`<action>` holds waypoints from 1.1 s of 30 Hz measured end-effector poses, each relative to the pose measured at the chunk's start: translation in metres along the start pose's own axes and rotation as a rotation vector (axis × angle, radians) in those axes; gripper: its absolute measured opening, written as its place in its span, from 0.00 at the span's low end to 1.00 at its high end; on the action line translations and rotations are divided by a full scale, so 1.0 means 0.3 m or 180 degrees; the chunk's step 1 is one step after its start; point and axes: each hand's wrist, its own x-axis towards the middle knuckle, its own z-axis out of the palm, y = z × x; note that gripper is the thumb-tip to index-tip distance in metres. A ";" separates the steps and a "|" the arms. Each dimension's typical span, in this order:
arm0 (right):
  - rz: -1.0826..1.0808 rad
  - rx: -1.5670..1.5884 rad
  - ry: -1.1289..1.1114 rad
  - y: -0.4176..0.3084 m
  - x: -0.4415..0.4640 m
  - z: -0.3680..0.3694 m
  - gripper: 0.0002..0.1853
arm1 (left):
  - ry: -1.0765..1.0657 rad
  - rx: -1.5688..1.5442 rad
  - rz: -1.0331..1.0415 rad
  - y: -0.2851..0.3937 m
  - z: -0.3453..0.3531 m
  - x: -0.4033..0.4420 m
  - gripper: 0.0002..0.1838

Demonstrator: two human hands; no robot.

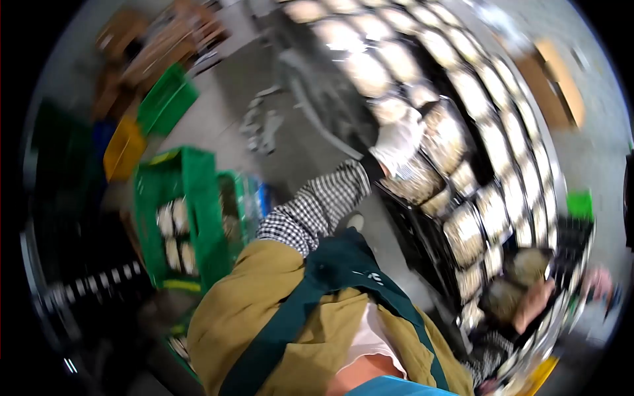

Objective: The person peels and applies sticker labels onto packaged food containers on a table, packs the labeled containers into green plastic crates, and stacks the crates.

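Note:
My left hand (399,142), in a white glove, closes on the edge of a film-wrapped black tray of pale brownish food (444,140). Another wrapped tray (415,182) lies against the same hand, and motion blurs the fingers. At the lower right, my right hand (533,305) appears bare and curls over the side of a darker wrapped pack (503,298). A similar pack (529,265) touches it just above. What exactly the packs contain is too blurred to name.
Rows of wrapped packs (473,94) fill black crates to the right. Green crates (198,218) stand at left, one with several packs inside. A yellow crate (124,149) and cardboard boxes (158,56) are farther back. An open carton (551,82) lies at upper right.

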 end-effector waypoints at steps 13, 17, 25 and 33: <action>-0.3796 0.3079 -0.0371 -2.278 -0.009 -0.348 0.15 | 0.3471 0.0128 -0.3112 -0.840 -1.295 -1.183 0.11; -0.5612 0.3496 -0.0927 -3.127 -0.550 -0.454 0.13 | 0.4484 0.1085 -0.3950 -0.943 -1.454 -1.637 0.14; -0.6541 0.2610 -0.0934 -4.035 -1.291 -0.282 0.21 | 0.5873 0.0580 -0.4262 -0.993 -1.424 -2.011 0.12; -0.6443 0.0804 -0.6610 -3.393 -1.455 -0.323 0.48 | 0.6093 -0.0436 -0.4313 -1.189 -1.372 -1.822 0.12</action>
